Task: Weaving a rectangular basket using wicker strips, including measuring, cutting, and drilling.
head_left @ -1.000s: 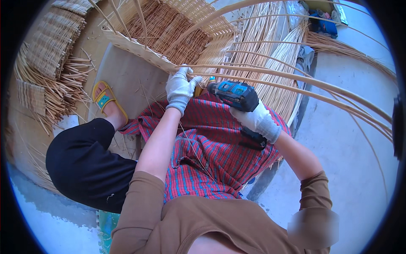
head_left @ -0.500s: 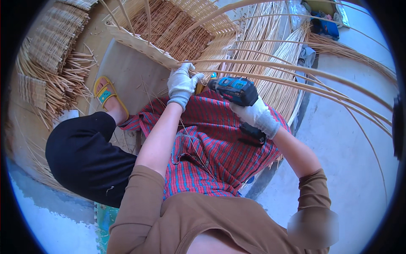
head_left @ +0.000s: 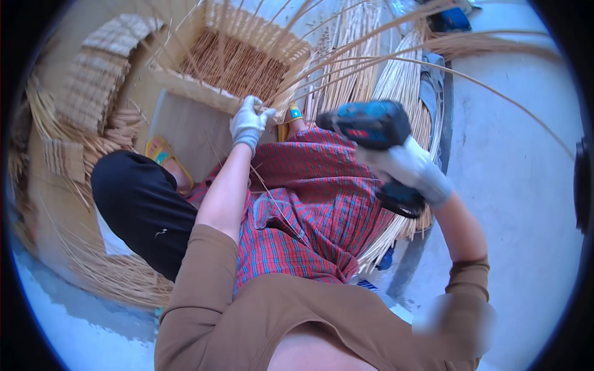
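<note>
A woven rattan basket (head_left: 197, 89) with pale sides and a brown base lies ahead of me, long bendy canes fanning from its edge. My left hand (head_left: 249, 125), in a white glove, is closed on the basket's near right corner. Away from the basket, to its right, a blue and black cordless drill (head_left: 371, 125) is in my gloved right hand (head_left: 411, 167), whose fingers wrap the handle. Drill and hand are blurred by motion. The drill's nose points left, apart from the basket.
Bundles of pale cane strips (head_left: 349, 62) lie beyond the drill. Woven panels (head_left: 93, 86) and loose sticks are at the left. Several long canes (head_left: 495, 89) arch over to the right. A red checked cloth (head_left: 297, 179) covers my lap, and my sandalled foot (head_left: 173, 167) rests near the basket.
My right hand has drawn the drill back from the basket corner, to the right. My left hand stays on the corner. The view has shifted, and the basket appears farther up and left.
</note>
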The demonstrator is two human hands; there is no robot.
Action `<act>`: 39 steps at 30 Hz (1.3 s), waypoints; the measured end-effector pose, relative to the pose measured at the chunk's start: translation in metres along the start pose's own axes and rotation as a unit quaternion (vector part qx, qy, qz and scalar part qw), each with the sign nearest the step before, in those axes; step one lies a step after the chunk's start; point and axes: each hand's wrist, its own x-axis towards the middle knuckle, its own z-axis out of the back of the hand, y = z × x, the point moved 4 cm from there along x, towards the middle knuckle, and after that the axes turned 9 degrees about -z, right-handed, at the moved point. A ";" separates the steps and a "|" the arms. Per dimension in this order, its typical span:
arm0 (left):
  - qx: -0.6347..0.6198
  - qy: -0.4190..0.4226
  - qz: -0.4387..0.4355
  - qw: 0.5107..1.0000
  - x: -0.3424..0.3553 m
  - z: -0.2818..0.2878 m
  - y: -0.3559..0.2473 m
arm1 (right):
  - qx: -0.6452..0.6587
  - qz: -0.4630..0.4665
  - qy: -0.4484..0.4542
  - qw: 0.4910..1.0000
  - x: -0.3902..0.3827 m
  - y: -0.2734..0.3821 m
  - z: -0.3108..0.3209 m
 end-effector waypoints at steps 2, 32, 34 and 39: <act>0.002 -0.059 -0.038 0.998 -0.001 -0.001 0.031 | -0.004 0.105 -0.028 0.994 -0.038 -0.001 -0.004; -0.169 0.700 0.199 0.665 -0.392 -0.132 -0.180 | 0.477 -0.178 -0.372 0.776 -0.147 -0.355 -0.271; -0.115 0.756 0.084 0.639 -0.396 -0.126 -0.186 | 0.491 -0.234 -0.314 0.778 -0.145 -0.385 -0.297; -0.218 0.742 0.223 0.593 -0.389 -0.117 -0.186 | 0.544 -0.360 -0.267 0.709 -0.134 -0.439 -0.391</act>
